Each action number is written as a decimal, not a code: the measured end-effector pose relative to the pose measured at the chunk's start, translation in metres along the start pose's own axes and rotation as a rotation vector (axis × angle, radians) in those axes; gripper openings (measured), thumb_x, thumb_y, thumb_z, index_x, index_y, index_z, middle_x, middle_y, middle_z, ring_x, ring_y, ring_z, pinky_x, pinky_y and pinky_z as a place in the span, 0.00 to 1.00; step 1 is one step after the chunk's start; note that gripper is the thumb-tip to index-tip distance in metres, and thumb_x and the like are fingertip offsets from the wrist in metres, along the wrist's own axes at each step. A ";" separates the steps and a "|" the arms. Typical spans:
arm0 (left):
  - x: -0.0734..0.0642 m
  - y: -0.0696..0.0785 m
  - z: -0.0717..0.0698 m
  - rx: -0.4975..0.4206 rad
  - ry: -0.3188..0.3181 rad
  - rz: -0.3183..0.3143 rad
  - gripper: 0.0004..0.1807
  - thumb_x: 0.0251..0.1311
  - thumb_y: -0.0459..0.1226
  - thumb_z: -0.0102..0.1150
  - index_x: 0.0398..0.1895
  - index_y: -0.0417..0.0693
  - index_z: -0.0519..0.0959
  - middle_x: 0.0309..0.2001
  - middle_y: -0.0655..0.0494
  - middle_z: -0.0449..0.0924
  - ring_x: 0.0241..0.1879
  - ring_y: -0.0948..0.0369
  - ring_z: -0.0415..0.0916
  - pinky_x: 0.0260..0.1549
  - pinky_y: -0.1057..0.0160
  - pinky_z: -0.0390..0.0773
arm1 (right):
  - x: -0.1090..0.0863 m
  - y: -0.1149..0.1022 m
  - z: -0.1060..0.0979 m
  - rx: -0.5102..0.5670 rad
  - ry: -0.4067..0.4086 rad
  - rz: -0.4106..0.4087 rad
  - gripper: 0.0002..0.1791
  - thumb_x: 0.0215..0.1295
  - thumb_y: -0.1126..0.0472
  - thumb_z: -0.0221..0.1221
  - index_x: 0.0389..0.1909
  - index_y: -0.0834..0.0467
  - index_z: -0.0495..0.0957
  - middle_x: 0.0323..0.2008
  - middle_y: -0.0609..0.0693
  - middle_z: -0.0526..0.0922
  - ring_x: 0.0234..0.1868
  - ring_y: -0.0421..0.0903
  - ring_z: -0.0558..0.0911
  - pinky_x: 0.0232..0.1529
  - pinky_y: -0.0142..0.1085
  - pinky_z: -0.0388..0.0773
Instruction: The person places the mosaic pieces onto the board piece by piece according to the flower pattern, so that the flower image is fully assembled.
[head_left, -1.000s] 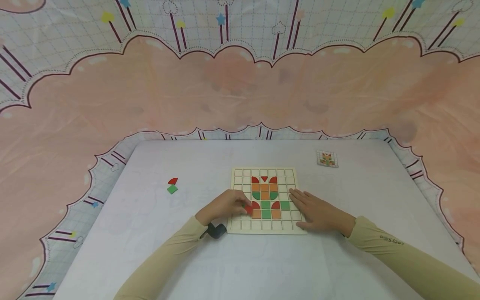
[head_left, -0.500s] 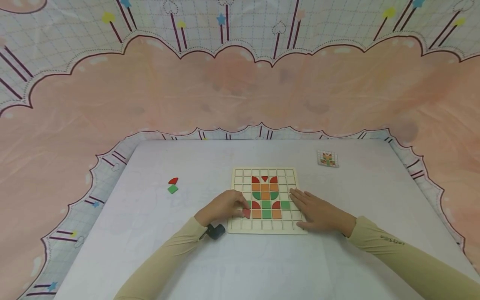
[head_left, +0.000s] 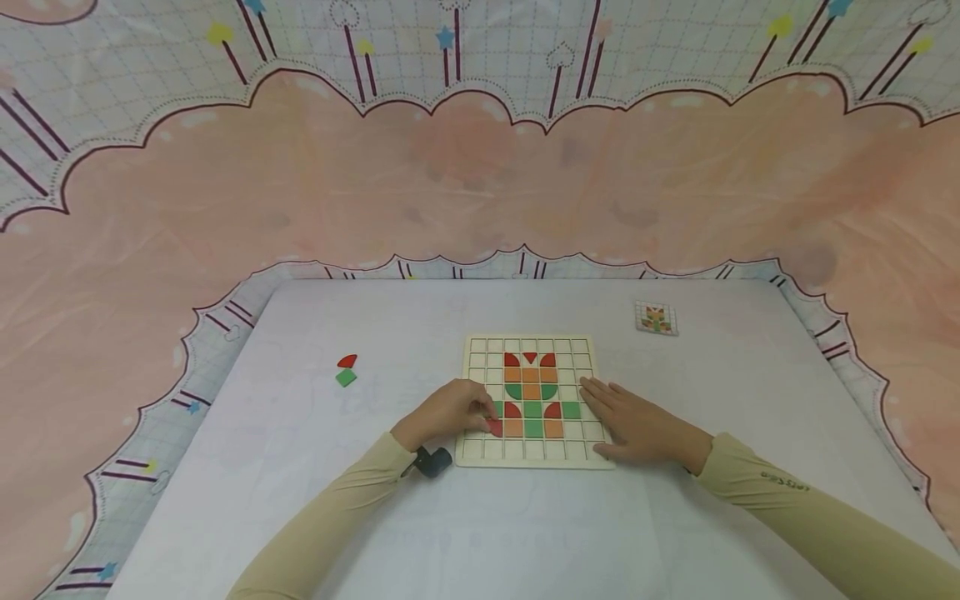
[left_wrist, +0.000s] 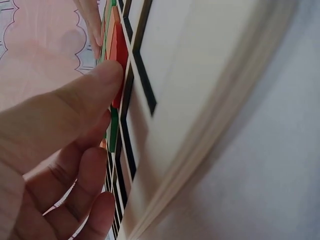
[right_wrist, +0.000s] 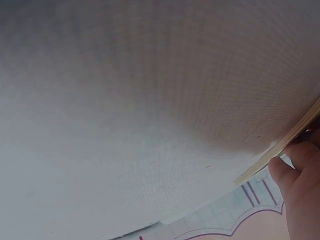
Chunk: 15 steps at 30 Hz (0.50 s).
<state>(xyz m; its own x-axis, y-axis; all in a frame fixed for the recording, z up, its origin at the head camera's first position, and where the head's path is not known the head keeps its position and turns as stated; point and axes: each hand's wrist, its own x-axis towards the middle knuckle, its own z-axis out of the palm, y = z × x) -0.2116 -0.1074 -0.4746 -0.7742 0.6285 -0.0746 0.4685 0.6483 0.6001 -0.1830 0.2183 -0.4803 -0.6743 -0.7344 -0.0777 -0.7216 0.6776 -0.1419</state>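
Note:
My left hand (head_left: 448, 411) pinches a red quarter-circle tile (head_left: 496, 428) over a cell of the gridded wooden board (head_left: 534, 460), beside an orange square tile (head_left: 513, 428). In the left wrist view the thumb lies against the red tile (left_wrist: 120, 47), which is at the board's surface; whether it sits fully in its cell I cannot tell. My right hand (head_left: 647, 427) rests on the board's right edge, its fingers extended. Red, orange and green tiles form a flower-like pattern on the board.
Toward the left of the white table (head_left: 247, 467) lie a loose red tile (head_left: 347, 361) and a green square tile (head_left: 346, 377), close together. A small pattern card (head_left: 656, 318) lies at the back right. A patterned cloth (head_left: 480, 183) hangs behind.
The red tile in my left hand has shifted slightly left, off the orange square's edge, and turned so its rounded side shows. My right hand stays where it was.

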 end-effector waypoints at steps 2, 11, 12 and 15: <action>0.000 -0.001 0.000 0.001 -0.001 0.007 0.05 0.46 0.37 0.70 0.28 0.51 0.85 0.32 0.62 0.83 0.32 0.67 0.70 0.34 0.70 0.73 | 0.000 0.000 0.000 -0.003 0.016 -0.008 0.43 0.64 0.43 0.53 0.69 0.69 0.54 0.71 0.63 0.55 0.72 0.58 0.57 0.68 0.51 0.57; 0.000 -0.015 -0.008 -0.112 -0.019 -0.015 0.09 0.45 0.39 0.72 0.32 0.52 0.85 0.35 0.63 0.82 0.34 0.66 0.71 0.37 0.70 0.74 | 0.001 -0.001 0.000 0.008 -0.040 0.031 0.44 0.64 0.42 0.51 0.71 0.66 0.51 0.73 0.60 0.52 0.73 0.55 0.53 0.71 0.48 0.54; 0.000 -0.016 -0.012 -0.138 -0.019 -0.019 0.10 0.45 0.38 0.72 0.33 0.51 0.85 0.36 0.62 0.82 0.34 0.66 0.72 0.37 0.70 0.74 | 0.001 -0.001 0.000 0.008 -0.043 0.033 0.44 0.65 0.42 0.51 0.71 0.66 0.51 0.73 0.60 0.51 0.73 0.55 0.53 0.71 0.48 0.54; -0.001 -0.022 -0.022 -0.188 -0.020 -0.024 0.12 0.46 0.37 0.71 0.36 0.48 0.85 0.38 0.57 0.83 0.36 0.65 0.73 0.39 0.69 0.75 | 0.001 -0.001 0.000 0.009 -0.050 0.039 0.44 0.65 0.41 0.51 0.71 0.66 0.50 0.73 0.60 0.51 0.74 0.55 0.53 0.71 0.48 0.53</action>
<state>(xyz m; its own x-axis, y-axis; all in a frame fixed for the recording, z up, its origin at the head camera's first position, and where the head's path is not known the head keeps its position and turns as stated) -0.2302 -0.1318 -0.4697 -0.7748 0.6235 -0.1048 0.3610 0.5724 0.7362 -0.1835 0.2168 -0.4806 -0.6928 -0.7090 -0.1320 -0.6937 0.7052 -0.1470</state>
